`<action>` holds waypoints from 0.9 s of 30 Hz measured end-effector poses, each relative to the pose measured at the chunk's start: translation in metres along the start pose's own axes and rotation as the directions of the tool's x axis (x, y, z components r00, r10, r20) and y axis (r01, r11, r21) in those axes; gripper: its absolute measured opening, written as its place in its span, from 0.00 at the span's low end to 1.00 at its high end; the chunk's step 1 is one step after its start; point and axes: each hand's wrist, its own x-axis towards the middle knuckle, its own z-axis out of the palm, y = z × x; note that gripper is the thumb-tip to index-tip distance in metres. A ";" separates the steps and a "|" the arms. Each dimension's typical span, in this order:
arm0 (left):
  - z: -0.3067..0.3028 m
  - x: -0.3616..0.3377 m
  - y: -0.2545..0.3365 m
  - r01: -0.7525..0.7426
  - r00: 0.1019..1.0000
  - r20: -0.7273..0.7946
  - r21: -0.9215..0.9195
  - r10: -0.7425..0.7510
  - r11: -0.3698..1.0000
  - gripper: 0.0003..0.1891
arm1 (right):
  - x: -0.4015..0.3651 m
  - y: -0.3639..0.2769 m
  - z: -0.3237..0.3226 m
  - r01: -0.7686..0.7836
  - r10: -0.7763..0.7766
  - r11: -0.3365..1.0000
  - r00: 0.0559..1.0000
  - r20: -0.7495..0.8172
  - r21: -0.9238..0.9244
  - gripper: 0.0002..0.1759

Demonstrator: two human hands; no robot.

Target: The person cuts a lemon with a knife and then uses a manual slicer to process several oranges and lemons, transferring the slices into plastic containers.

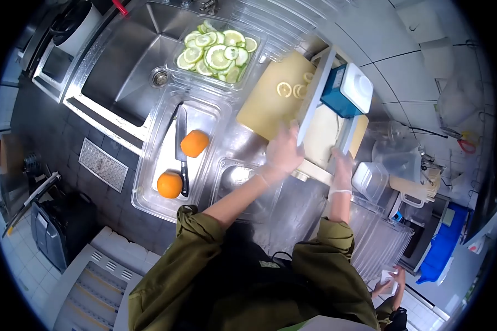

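Note:
A food slicer with grey side rails and a teal-and-white holder stands tilted over a yellow cutting board. Several lemon slices lie on the board, some partly behind the slicer. My left hand, in a clear glove, is at the slicer's left rail; motion smears its fingers. At the near right end, my gloved right hand is closed around the slicer's frame.
Left of the board, a clear tray holds two oranges and a knife. Behind it sits a container of sliced limes, beside the steel sink. Clear tubs stand at right. Another person's hands show lower right.

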 end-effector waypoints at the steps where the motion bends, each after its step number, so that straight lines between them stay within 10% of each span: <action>1: 0.004 -0.005 0.004 0.043 0.998 0.040 -0.026 -0.042 0.999 0.33 | -0.009 -0.005 -0.007 -0.011 0.011 1.000 1.000 -0.012 -0.010 0.30; 6: 0.034 -0.011 0.034 0.075 0.982 0.180 -0.078 -0.060 0.994 0.32 | 0.009 0.049 -0.046 0.070 -0.052 0.992 0.985 -0.163 0.105 0.23; 14: 0.081 -0.020 0.065 0.034 0.960 0.279 -0.046 -0.020 0.998 0.32 | 0.060 0.078 -0.088 -0.114 -0.102 0.857 0.918 -0.383 -0.503 0.25; 19: 0.051 0.033 0.059 0.013 0.814 0.581 0.001 -0.011 1.000 0.19 | 0.047 0.071 -0.079 -0.113 -0.123 0.857 0.902 -0.414 -0.502 0.23; 22: 0.022 0.110 0.034 -0.065 0.956 0.228 -0.451 0.185 0.890 0.19 | 0.040 0.061 -0.077 -0.165 -0.070 0.833 0.915 -0.397 -0.527 0.22; 27: 0.074 0.255 -0.019 -0.270 0.936 0.199 -0.125 0.291 0.955 0.23 | 0.031 0.046 -0.071 -0.194 -0.043 0.845 0.904 -0.425 -0.498 0.22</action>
